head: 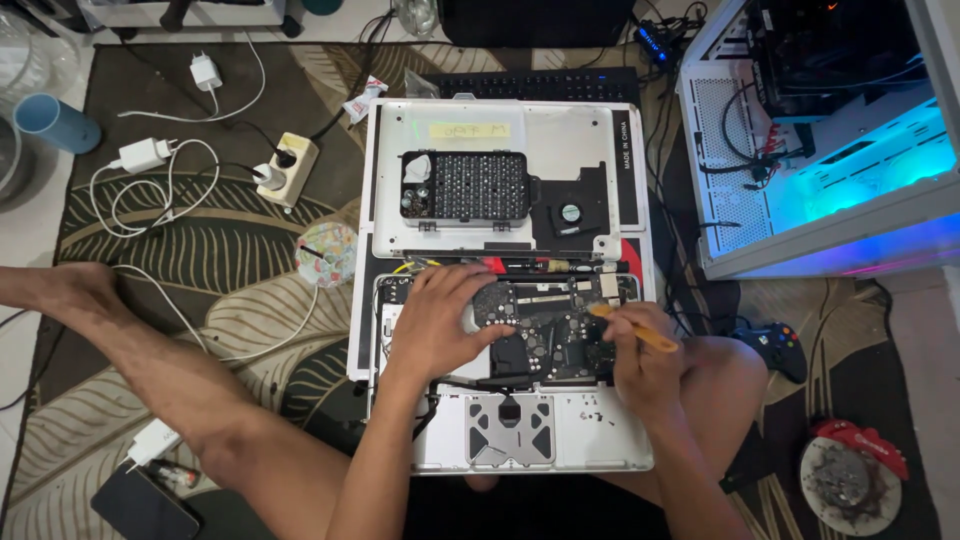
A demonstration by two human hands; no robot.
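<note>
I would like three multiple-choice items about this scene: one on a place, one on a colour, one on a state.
1. Where is the bit tray?
A. beyond the laptop
B. on the rug by the cup
C. inside the PC case

2. What colour is the cup?
A. red
B. blue
C. yellow

3. What does the right hand do?
A. rests empty
B. holds a brush
C. grips the gamepad

Answers: 1 A, it lies on the white panel past the open laptop. 2 B, it is light blue. 3 B, a brush with a wooden handle is in its fingers.
</note>
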